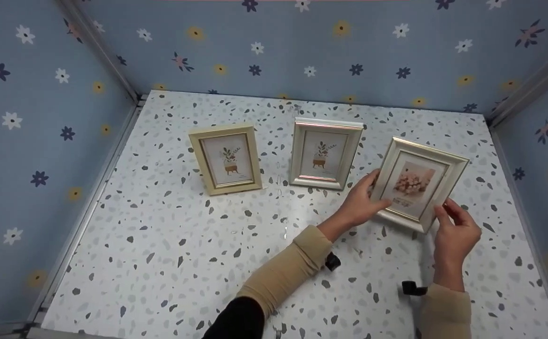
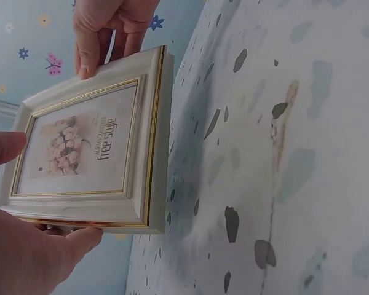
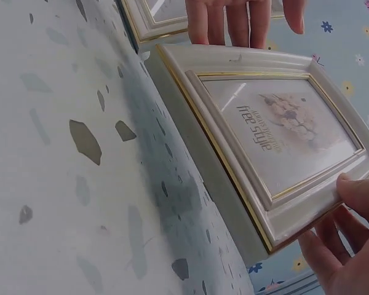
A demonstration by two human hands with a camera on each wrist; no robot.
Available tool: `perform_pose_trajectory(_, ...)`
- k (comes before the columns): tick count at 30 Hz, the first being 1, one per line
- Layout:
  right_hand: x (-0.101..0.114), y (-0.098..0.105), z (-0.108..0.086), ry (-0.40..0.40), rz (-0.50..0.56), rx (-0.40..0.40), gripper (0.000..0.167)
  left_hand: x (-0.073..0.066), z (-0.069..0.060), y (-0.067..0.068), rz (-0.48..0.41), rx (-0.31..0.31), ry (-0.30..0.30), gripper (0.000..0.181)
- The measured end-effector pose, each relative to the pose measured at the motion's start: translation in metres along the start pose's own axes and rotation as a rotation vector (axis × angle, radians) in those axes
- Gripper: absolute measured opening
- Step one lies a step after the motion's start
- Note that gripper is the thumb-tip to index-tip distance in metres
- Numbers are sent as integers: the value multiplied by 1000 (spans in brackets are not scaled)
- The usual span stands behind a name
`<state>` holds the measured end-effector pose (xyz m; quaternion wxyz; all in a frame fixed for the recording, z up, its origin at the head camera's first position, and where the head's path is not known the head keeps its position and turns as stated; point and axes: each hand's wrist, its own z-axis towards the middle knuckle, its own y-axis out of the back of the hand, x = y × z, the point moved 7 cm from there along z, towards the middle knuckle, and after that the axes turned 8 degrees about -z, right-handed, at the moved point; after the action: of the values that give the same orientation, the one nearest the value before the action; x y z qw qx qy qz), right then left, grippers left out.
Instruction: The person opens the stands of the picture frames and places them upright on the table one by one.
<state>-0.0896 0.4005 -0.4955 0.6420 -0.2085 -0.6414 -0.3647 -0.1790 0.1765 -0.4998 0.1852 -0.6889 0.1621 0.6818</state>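
Observation:
A cream picture frame (image 1: pixel 381 186) with gold trim and a pink flower print stands tilted at the right, between both hands. My left hand (image 1: pixel 361 200) grips its left side, thumb over the front. My right hand (image 1: pixel 457 233) pinches the lower right side, thumb in front and fingers behind. In the left wrist view the frame (image 2: pixel 80 206) has its bottom edge close to the tabletop; I cannot tell whether it touches. The right wrist view shows the left-hand fingers (image 3: pixel 237 24) along the far side.
A silver-white frame (image 1: pixel 297 150) stands at the middle, and a pale yellow frame (image 1: pixel 203 162) to its left; both show a potted plant print. Small black pieces (image 1: pixel 332 261) are near the forearms. Flowered blue panels (image 1: pixel 302 52) enclose the speckled white table (image 1: pixel 184 263).

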Motion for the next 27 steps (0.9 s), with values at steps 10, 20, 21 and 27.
perform_pose_trajectory(10,1,2,15,7,-197,-30,29,-4,18,-13,-3,-67,-39,78)
perform_pose_trajectory(20,1,-5,24,-1,-168,-53,27,2,35,-18,-51,-112,6,80)
perform_pose_trajectory(21,0,-5,25,4,-162,-60,26,1,37,-19,-59,-106,2,80)
perform_pose_trajectory(27,-5,-8,30,-24,-121,-66,25,2,44,-21,-68,-104,-10,78)
